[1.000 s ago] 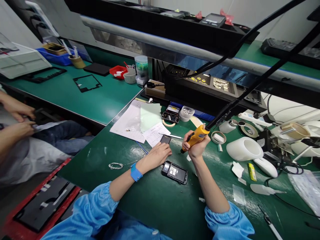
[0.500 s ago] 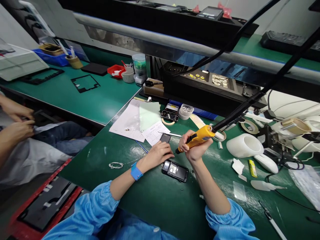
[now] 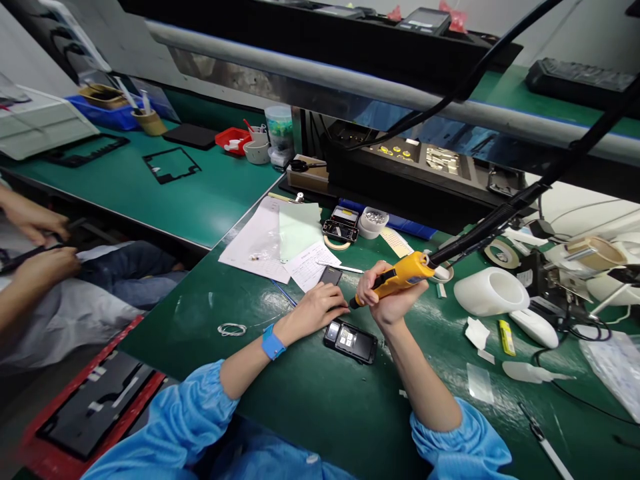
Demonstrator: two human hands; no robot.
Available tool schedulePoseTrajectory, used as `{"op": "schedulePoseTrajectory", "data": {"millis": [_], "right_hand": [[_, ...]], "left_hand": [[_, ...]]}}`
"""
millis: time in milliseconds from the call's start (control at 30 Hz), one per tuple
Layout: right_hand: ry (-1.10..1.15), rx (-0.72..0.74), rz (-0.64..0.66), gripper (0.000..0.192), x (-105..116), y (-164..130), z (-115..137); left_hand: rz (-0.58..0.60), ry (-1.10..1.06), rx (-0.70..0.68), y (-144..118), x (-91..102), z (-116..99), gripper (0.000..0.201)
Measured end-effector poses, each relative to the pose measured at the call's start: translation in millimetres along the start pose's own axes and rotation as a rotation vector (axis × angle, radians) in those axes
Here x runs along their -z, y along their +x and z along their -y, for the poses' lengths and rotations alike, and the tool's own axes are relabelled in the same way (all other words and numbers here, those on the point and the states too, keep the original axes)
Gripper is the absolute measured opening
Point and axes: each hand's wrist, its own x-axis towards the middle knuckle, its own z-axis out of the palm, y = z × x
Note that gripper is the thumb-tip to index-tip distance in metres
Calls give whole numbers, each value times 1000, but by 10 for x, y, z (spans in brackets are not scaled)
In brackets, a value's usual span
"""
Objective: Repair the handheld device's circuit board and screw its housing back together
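Observation:
My right hand [image 3: 397, 308] is wrapped round a yellow electric screwdriver [image 3: 406, 271], its black tip slanting down to the left. Close to that tip are the fingertips of my left hand [image 3: 319, 308], pressed together low over the bench; whatever they hold is hidden. A blue wrist strap [image 3: 273, 343] circles my left wrist. Just below my fingers lies a black handheld device [image 3: 353, 341] with its inside exposed and white labels showing. Behind my left hand is a small dark flat piece [image 3: 330, 275], partly covered by the hand.
Papers [image 3: 260, 240] and a cup of small metal parts [image 3: 373, 221] lie beyond my hands. On the right are a white roll [image 3: 491, 291], a tape roll [image 3: 501, 254] and a white bottle [image 3: 535, 372]. A thick black cable [image 3: 500, 220] runs up from the screwdriver. A co-worker's hands [image 3: 37, 233] are at left.
The screwdriver and my right hand have shifted very slightly, and the cable hangs a little differently. My left hand stays in place. The co-worker's hands have moved, showing a dark item.

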Motion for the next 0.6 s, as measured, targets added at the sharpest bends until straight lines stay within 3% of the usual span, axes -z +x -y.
{"op": "schedulePoseTrajectory", "data": {"millis": [333,600], "right_hand": [[-15,24,-2,79,26,-5,-11],[5,-8,-5,77,2,-16,-68]], "left_hand": [[27,42,-22,-7,-35,32,27],[-21,88,-48,-2,-10,6,27]]}}
